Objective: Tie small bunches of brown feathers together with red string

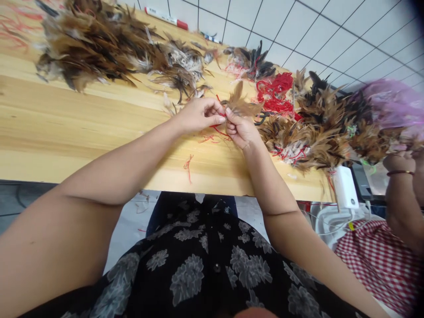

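Note:
Over the wooden table my two hands meet at a small bunch of brown feathers. My left hand is closed, its fingers pinching a red thread at the quill end of the bunch. My right hand is closed on the bunch's base, thumb pressed against it. The red thread trails down from between my fingers onto the table.
A big heap of loose brown feathers lies at the back left. Tied feather bundles and a tangle of red thread lie to the right. Another person's arm is at the right edge. A white power bank hangs off the table.

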